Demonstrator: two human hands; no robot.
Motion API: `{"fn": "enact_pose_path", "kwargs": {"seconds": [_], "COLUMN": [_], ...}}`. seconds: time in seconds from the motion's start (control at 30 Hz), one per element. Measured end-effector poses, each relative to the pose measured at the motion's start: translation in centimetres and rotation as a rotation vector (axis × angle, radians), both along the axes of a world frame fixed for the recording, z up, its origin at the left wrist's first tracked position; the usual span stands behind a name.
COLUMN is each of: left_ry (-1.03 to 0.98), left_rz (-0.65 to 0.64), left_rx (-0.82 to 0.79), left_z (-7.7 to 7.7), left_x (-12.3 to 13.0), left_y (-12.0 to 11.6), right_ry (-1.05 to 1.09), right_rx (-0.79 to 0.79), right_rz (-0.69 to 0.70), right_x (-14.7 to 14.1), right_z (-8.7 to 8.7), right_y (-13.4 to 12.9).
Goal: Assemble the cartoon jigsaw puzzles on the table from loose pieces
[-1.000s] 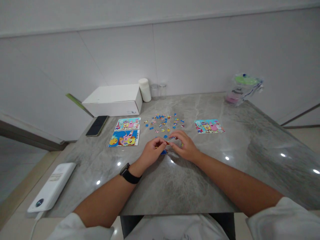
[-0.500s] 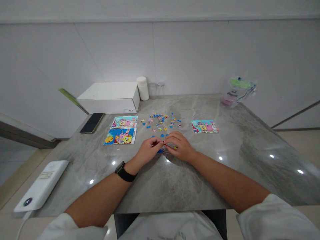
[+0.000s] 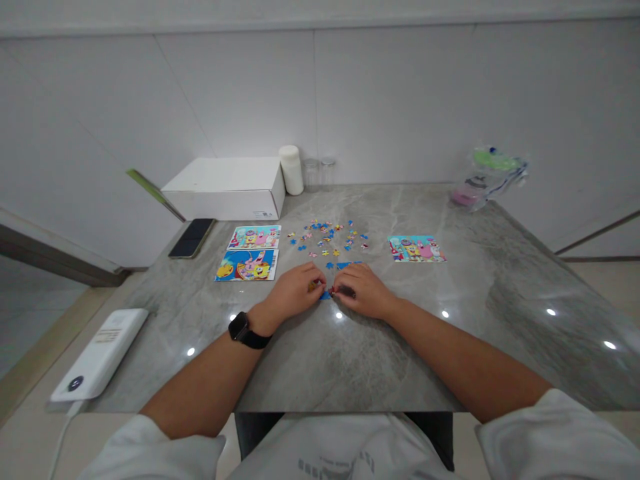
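My left hand (image 3: 299,291) is curled at the table's near middle, fingers pinched on a small yellow-brown jigsaw piece (image 3: 313,285) that is partly covered. Facing it, my right hand (image 3: 367,291) is closed on a small dark-red jigsaw piece (image 3: 333,291) at its fingertips. Some blue jigsaw pieces (image 3: 325,295) lie on the table between the two hands. More blue pieces (image 3: 349,265) show just beyond my right knuckles, partly hidden. Farther back, several loose colourful jigsaw pieces (image 3: 326,235) are scattered.
Two cartoon picture cards (image 3: 255,237) lie to the left, another picture card (image 3: 417,249) to the right. Around them are a phone (image 3: 193,238), white box (image 3: 225,190), white bottle (image 3: 291,171), clear glasses (image 3: 319,175), plastic bag (image 3: 487,180) and white corded device (image 3: 100,355).
My hands, whose fingertips met before, are now slightly apart, uncovering blue pieces between them. The whole view has shifted a little.
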State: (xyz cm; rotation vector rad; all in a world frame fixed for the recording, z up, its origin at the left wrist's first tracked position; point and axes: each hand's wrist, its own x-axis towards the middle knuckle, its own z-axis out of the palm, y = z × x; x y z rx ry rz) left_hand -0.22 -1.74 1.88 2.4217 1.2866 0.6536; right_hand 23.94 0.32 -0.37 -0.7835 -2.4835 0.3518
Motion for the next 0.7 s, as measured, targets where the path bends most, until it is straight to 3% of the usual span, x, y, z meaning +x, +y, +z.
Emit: {"fn": "enact_pose_path", "kwargs": {"seconds": [0.4, 0.7], "left_ry": [0.103, 0.101], "left_rz": [-0.115, -0.112], "left_rx": [-0.026, -0.044], "left_z": [-1.1, -1.2], "left_x": [0.1, 0.1], "left_y": [0.0, 0.0], "right_ry": [-0.1, -0.091], "right_rx": [0.013, 0.004], "right_rz": [0.035, 0.044], "right_x": [0.0, 0.0], "right_z": [0.2, 0.4], "right_y": [-0.3, -0.5]}}
